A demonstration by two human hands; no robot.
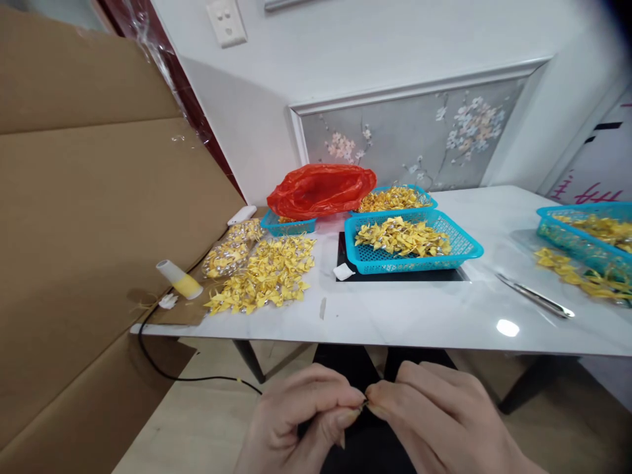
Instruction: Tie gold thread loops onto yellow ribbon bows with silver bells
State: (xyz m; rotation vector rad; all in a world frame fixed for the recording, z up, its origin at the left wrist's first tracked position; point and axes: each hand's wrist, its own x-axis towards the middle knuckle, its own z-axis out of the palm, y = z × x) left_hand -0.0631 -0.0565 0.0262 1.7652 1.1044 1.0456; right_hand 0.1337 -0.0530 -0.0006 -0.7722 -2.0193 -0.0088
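My left hand (306, 411) and my right hand (439, 411) meet fingertip to fingertip in front of the table, above my dark-clothed lap. Both are closed in a pinch at the same spot. A tiny dark item (365, 402) shows between the fingertips, too small to name. Beyond my hands, a pile of yellow ribbon-like pieces with shiny silvery beads (269, 273) lies on the table's left part. More yellow pieces (402, 237) fill a blue plastic basket (415, 266) near the middle.
Tweezers (536, 296) lie on the white table (395, 322). A red plastic bag (320, 187) rests by the rear baskets. Another blue basket (567, 230) stands at right. A large cardboard box (83, 217), a black cable (168, 375) and a yellow-white tube (180, 280) are at left.
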